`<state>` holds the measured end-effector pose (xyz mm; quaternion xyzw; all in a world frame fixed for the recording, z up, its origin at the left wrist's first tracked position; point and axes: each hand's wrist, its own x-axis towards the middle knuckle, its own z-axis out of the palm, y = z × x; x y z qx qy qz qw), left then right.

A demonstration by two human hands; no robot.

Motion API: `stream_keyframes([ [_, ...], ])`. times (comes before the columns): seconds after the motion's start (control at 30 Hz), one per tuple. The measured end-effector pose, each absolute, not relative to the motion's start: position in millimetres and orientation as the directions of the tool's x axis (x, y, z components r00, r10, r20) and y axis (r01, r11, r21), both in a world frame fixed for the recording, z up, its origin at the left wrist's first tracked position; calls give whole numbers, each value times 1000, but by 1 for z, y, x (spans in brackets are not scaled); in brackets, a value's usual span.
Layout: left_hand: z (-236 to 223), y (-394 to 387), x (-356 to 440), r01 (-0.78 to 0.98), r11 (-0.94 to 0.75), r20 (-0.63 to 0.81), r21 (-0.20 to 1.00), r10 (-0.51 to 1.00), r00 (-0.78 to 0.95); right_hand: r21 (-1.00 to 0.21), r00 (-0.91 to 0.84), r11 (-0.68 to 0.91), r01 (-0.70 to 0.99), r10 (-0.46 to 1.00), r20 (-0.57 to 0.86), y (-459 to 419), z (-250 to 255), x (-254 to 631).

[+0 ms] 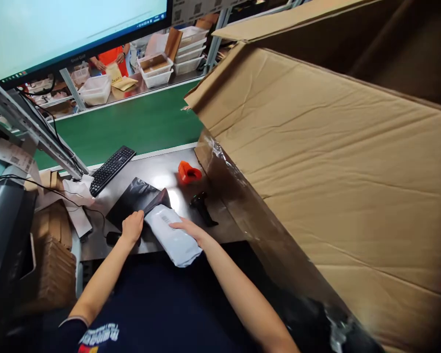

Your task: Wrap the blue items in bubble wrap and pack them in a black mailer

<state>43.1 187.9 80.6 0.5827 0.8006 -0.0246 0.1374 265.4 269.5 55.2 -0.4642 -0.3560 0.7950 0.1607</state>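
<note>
A white plastic-wrapped package (pixel 173 235) with a barcode label lies at the front of the steel table (pixel 158 169), its far end tucked into the mouth of a black poly mailer bag (pixel 132 198). My left hand (pixel 132 226) is closed on the bag's near edge beside the package. My right hand (pixel 186 226) rests flat on the package, fingers stretched toward the bag.
A huge open cardboard box (pixel 334 162) fills the right side. An orange tape dispenser (pixel 188 172), a black handheld scanner (pixel 202 206) and a keyboard (pixel 112 169) lie on the table. A monitor (pixel 69 29) hangs above. Beyond the green conveyor (pixel 132 122), a person in orange works among white baskets (pixel 155 68).
</note>
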Motion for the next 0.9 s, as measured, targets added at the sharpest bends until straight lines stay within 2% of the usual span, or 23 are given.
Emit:
stream_keyframes([
  [0.1, 73, 187, 39, 942, 306, -239, 135, 933, -269, -705, -444, -707, 51, 617, -650, 269, 54, 271],
  [0.27, 65, 194, 42, 944, 215, -163, 250, 970, -177, -681, -673, -726, 94, 458, -581, 267, 56, 279],
  [0.37, 65, 193, 43, 911, 184, -87, 370, 983, -163, -695, -708, -716, 68, 456, -540, 280, 48, 271],
  [0.47, 71, 187, 38, 866, 178, 11, 468, 978, -208, -701, -593, -713, -12, 570, -569, 290, 33, 263],
  [0.53, 77, 187, 33, 825, 235, 82, 514, 944, -320, -707, -460, -705, -58, 648, -607, 289, 24, 262],
  [0.6, 82, 192, 29, 769, 302, 125, 563, 889, -441, -711, -428, -699, -74, 666, -610, 281, 21, 266],
  [0.67, 87, 202, 28, 713, 339, 131, 614, 847, -515, -717, -553, -693, -71, 626, -550, 272, 23, 273],
  [0.77, 94, 219, 31, 631, 336, 84, 699, 838, -540, -703, -777, -709, -48, 469, -420, 268, 30, 281],
  [0.83, 99, 226, 33, 569, 300, 16, 766, 875, -483, -687, -824, -726, -23, 403, -398, 275, 35, 280],
  [0.9, 104, 230, 33, 507, 260, -22, 822, 904, -427, -703, -823, -711, -13, 408, -396, 288, 38, 276],
])
